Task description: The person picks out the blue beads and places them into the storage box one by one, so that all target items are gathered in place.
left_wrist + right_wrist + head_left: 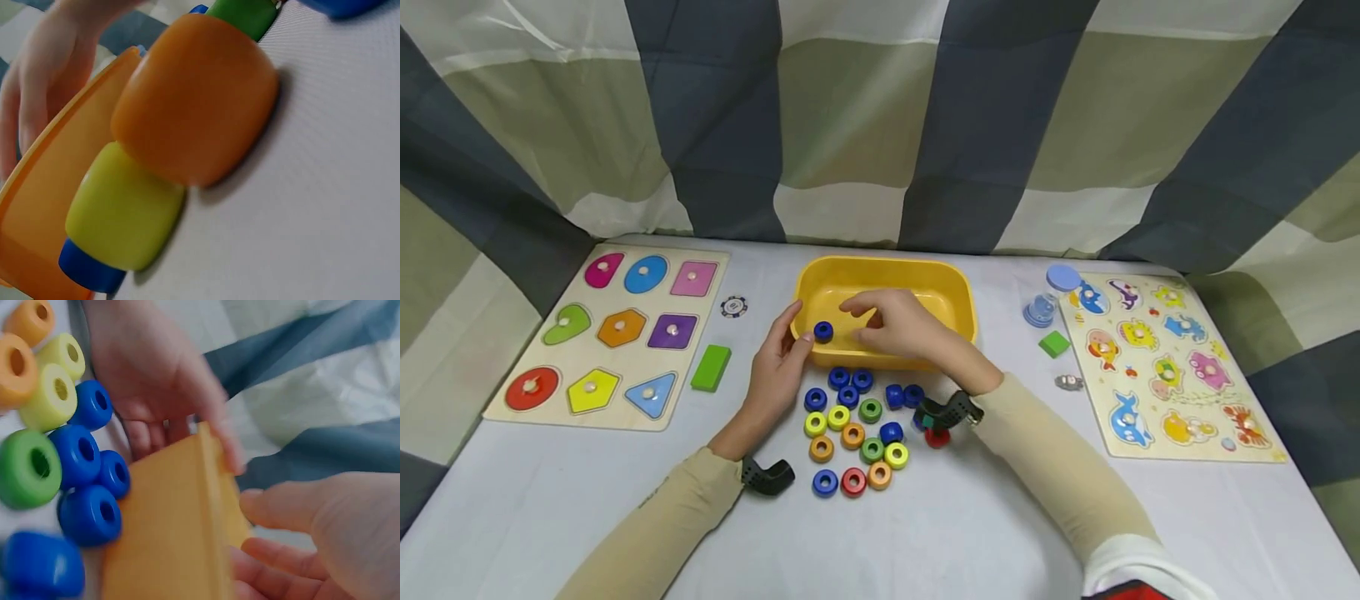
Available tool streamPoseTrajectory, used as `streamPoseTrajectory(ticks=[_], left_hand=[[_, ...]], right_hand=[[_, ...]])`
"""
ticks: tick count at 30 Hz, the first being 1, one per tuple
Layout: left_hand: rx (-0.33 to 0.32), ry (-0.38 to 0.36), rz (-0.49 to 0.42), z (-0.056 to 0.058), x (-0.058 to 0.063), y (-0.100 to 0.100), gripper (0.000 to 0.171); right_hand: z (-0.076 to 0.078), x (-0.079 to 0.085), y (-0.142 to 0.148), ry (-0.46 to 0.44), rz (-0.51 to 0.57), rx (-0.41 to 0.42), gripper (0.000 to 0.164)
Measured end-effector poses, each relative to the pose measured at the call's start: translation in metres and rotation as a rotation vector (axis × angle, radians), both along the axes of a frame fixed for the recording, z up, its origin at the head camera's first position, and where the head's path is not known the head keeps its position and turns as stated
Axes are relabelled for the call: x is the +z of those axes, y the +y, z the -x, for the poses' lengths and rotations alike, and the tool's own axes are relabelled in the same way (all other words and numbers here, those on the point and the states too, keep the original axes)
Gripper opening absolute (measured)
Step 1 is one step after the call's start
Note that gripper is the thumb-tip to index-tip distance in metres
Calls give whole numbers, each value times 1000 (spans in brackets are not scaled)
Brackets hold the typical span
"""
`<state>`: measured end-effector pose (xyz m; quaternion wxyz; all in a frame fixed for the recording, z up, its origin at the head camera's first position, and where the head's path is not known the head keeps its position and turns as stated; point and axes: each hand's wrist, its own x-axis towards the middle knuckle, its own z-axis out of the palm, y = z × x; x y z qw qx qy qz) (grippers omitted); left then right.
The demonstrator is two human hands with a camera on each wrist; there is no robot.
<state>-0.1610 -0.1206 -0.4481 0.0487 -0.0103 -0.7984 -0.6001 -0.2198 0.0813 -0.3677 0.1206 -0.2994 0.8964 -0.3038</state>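
My left hand (772, 371) grips the left end of a yellow plastic tray (936, 287), its thumb over the rim and its fingers outside. A single blue bead (823, 332) lies inside the tray near that thumb. Over the tray hovers my right hand (898, 321), thumb and index finger apart with nothing visible between them. In the right wrist view the right hand (325, 531) reaches past the blurred tray wall (165, 519). Beads lie in front of the tray, among them a green bead (28, 469), an orange bead (194, 100) and a yellow bead (125, 206).
To the left are a shape puzzle board (681, 354), a green block (711, 368) and a poker chip (733, 307). An animal puzzle board (1157, 367), a small clear container (1040, 311), a green square block (1054, 343) and a small silvery object (1069, 382) lie on the right.
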Motion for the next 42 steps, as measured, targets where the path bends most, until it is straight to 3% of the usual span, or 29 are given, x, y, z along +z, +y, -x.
streamPoseTrajectory(ticks=[6,13,18,24,31,37,42], left_hand=[[-2,10,-8,0,-2,1,51],[-5,11,-10,0,-1,1,51],[-8,22,-15,0,0,-2,50],[-8,19,-2,0,-2,-2,51],[-19,42,-26,1,-2,-1,51],[-18,25,-38,0,1,-1,51],[-23,3,-32,-10,23,5,52]], right_hand=[[-37,14,55,55,115,39,34],[-68,2,85,20,169,104,28],[-78,-1,72,5,183,203,29],[-93,-4,36,-9,147,385,31],[-112,-26,-8,42,57,568,28],[-122,-42,-18,112,32,601,24],[-124,-46,-17,155,7,593,21]])
